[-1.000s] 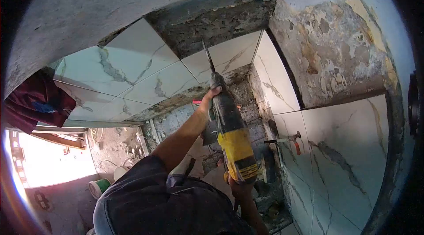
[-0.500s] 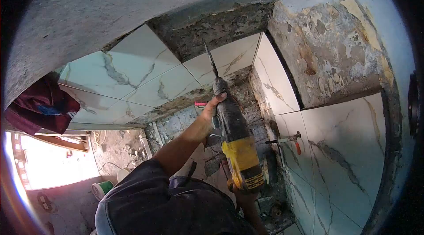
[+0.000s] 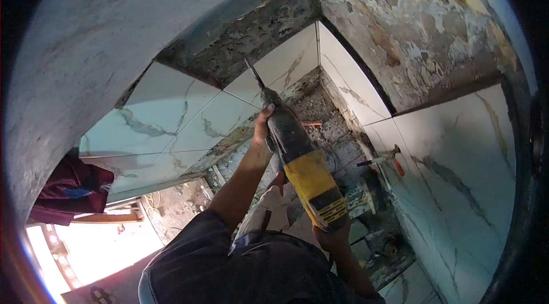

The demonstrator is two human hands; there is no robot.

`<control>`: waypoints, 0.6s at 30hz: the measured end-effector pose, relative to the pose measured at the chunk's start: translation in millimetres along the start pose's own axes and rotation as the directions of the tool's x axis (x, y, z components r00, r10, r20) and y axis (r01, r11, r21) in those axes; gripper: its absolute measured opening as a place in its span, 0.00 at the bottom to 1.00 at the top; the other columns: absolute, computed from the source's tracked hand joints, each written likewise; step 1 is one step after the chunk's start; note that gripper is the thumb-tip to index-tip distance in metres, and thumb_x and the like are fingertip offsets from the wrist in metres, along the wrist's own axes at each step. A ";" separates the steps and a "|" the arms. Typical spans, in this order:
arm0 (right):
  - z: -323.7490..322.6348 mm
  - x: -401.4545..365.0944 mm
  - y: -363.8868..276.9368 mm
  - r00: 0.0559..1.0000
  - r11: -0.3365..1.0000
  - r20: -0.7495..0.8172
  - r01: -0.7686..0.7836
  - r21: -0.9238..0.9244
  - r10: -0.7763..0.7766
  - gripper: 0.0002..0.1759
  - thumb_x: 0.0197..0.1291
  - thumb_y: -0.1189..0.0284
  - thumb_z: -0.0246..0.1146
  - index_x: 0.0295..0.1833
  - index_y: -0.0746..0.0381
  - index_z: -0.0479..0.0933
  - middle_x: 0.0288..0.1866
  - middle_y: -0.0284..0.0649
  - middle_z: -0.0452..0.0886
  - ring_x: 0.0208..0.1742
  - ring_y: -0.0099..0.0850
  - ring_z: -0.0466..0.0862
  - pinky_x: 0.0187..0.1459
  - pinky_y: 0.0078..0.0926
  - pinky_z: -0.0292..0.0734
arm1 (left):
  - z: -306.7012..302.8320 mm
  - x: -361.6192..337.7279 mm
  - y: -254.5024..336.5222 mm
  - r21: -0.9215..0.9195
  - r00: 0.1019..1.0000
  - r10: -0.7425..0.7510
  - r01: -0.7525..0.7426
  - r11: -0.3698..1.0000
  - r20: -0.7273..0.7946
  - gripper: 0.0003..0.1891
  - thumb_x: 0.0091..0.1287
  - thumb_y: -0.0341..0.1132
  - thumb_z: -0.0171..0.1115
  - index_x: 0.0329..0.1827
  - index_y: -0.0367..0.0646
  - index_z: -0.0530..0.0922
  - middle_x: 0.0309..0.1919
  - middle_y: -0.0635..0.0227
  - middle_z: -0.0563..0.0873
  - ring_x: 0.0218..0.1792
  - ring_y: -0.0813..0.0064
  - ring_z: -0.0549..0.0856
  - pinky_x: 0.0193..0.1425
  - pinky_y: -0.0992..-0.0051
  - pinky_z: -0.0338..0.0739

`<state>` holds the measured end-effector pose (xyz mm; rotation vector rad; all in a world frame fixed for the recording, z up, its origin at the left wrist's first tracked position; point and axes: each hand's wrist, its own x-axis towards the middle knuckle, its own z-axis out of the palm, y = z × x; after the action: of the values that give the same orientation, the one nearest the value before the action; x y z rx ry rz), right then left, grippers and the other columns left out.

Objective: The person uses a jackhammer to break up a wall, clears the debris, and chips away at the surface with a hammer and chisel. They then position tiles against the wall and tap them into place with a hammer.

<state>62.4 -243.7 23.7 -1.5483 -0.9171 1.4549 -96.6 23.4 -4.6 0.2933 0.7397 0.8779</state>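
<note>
A yellow and black power hammer slants up and left in front of my body. Its thin chisel bit points at the rough bare strip of wall above the marbled tiles; whether the tip touches the wall I cannot tell. Near the front of the tool, my left hand is wrapped round the dark housing. My right hand holds the rear end, its fingers partly hidden behind the yellow body.
Marbled tiles cover the right wall, where a hammer-like tool with an orange handle shows. A maroon cloth hangs at left. Rubble and broken pieces lie below; a red object is beyond the power hammer.
The view has turned and shifted. The power hammer and both hands appear further left at the bit end, with the tool's rear slightly right. Both hands keep their hold.
</note>
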 end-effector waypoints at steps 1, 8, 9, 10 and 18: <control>3.2 0.4 5.0 0.978 0.980 -0.061 0.195 -0.044 -0.197 0.42 0.46 0.67 0.68 0.66 0.65 0.58 0.54 0.50 0.73 0.54 0.40 0.78 0.54 0.34 0.73 | 1.2 1.0 1.9 -0.022 1.000 -0.001 0.002 1.000 0.023 0.26 0.52 0.53 0.64 0.43 0.38 0.75 0.34 0.59 0.82 0.35 0.61 0.83 0.41 0.61 0.79; 5.1 0.3 -23.6 0.980 0.981 -0.118 0.174 0.086 -0.163 0.42 0.44 0.72 0.68 0.66 0.66 0.58 0.54 0.50 0.75 0.54 0.38 0.78 0.54 0.34 0.73 | 1.1 3.1 -0.5 -0.019 0.999 -0.037 0.038 0.999 0.029 0.28 0.51 0.54 0.65 0.42 0.37 0.75 0.36 0.56 0.82 0.36 0.60 0.82 0.43 0.61 0.79; 2.8 -4.8 -30.4 0.984 0.988 -0.122 0.142 0.066 -0.133 0.42 0.45 0.71 0.68 0.66 0.66 0.59 0.53 0.49 0.75 0.53 0.38 0.78 0.53 0.34 0.74 | 3.7 -1.6 -3.2 -0.050 0.997 -0.070 0.068 0.996 -0.029 0.27 0.49 0.52 0.66 0.41 0.37 0.75 0.34 0.54 0.82 0.35 0.60 0.82 0.43 0.62 0.79; 0.9 -7.1 -33.7 0.986 0.992 -0.129 0.115 0.045 -0.108 0.41 0.45 0.70 0.69 0.66 0.66 0.59 0.53 0.48 0.76 0.52 0.39 0.79 0.53 0.34 0.74 | 7.0 -6.4 -5.5 -0.037 0.997 -0.075 0.074 0.997 -0.026 0.27 0.49 0.52 0.66 0.41 0.37 0.75 0.34 0.54 0.82 0.35 0.60 0.82 0.43 0.62 0.79; 0.5 -28.2 -32.0 0.979 0.835 -0.168 0.187 0.518 -0.115 0.40 0.45 0.67 0.70 0.64 0.65 0.62 0.52 0.48 0.77 0.51 0.41 0.80 0.53 0.36 0.74 | 26.8 -32.1 -5.1 0.088 0.997 0.038 -0.043 0.995 0.063 0.28 0.49 0.52 0.66 0.42 0.36 0.75 0.35 0.55 0.82 0.36 0.61 0.83 0.43 0.60 0.79</control>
<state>60.4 -256.1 64.5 -1.1096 -0.4826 1.3290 -88.4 -3.2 26.9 0.4138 0.7191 0.8717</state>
